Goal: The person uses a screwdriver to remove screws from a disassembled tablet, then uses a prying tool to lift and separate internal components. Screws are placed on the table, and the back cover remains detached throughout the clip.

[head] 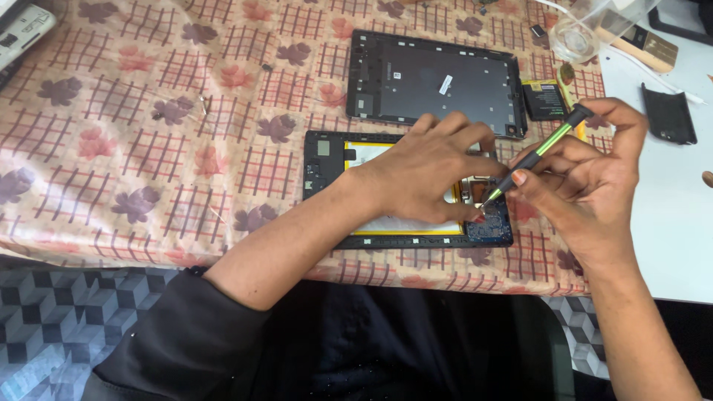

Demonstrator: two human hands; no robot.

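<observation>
Opened tablet [330,160] lies flat near the counter's [111,148] front edge, back off, yellow-edged battery [364,152] and circuit boards exposed. I judge it light, stiff, fragile inside; best held by the black frame, never the battery. Left hand [427,174] presses down flat on the battery area, fingers spread, grasping nothing. Right hand [587,174] has its fingers clenched round a black-and-green screwdriver [536,157], tip touching the board at the tablet's right end. The screwdriver looks slim and light. Removed grey back cover [438,82] just behind. Small black battery pack [544,100] near it. Leaf-patterned cloth covers the counter; white surface [668,223] to the right.
</observation>
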